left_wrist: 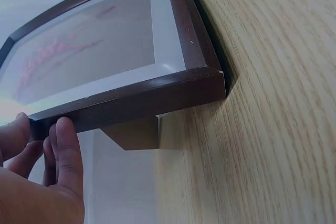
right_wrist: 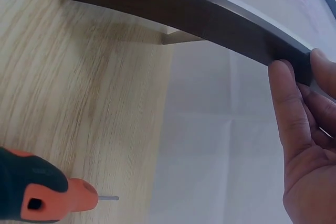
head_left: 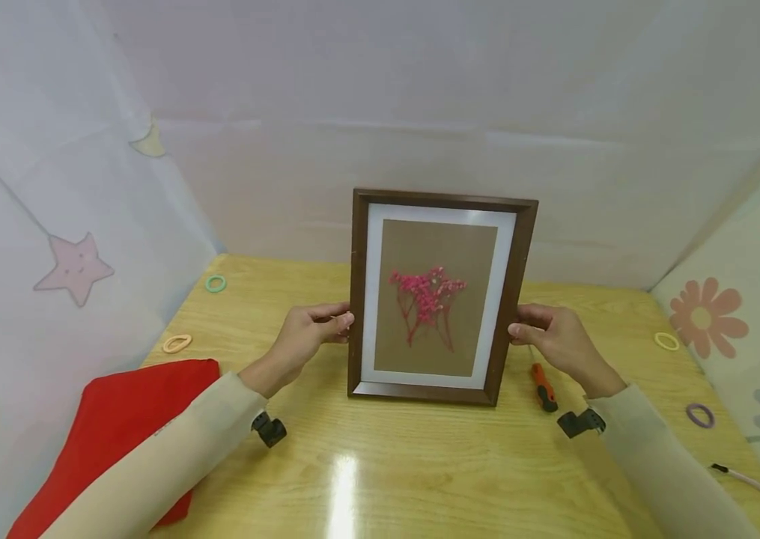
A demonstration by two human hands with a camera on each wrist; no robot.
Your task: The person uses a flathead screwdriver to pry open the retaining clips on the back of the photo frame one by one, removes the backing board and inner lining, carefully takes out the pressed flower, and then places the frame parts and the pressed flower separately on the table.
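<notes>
A dark brown picture frame (head_left: pixel 358 292) stands upright on the table, leaning slightly back. Behind its clear front, a white mat surrounds a tan sheet bearing a pink flower sprig (head_left: pixel 425 296). My left hand (head_left: pixel 299 340) grips the frame's left side, thumb at the front. On the opposite side my right hand (head_left: pixel 558 340) holds the edge in the same way. In the left wrist view a brown stand (left_wrist: pixel 137 134) juts out behind the frame. An orange and black screwdriver (head_left: pixel 543 387) lies on the table beneath my right hand.
A red cloth (head_left: pixel 137 408) lies at the left, partly under my left sleeve. Green (head_left: pixel 215 284) and orange (head_left: pixel 177 343) rings sit on the left side; yellow (head_left: pixel 666 341) and purple (head_left: pixel 699 415) ones on the right. A cable (head_left: pixel 757 488) crosses the right front edge. Fabric walls (head_left: pixel 420 97) surround the table.
</notes>
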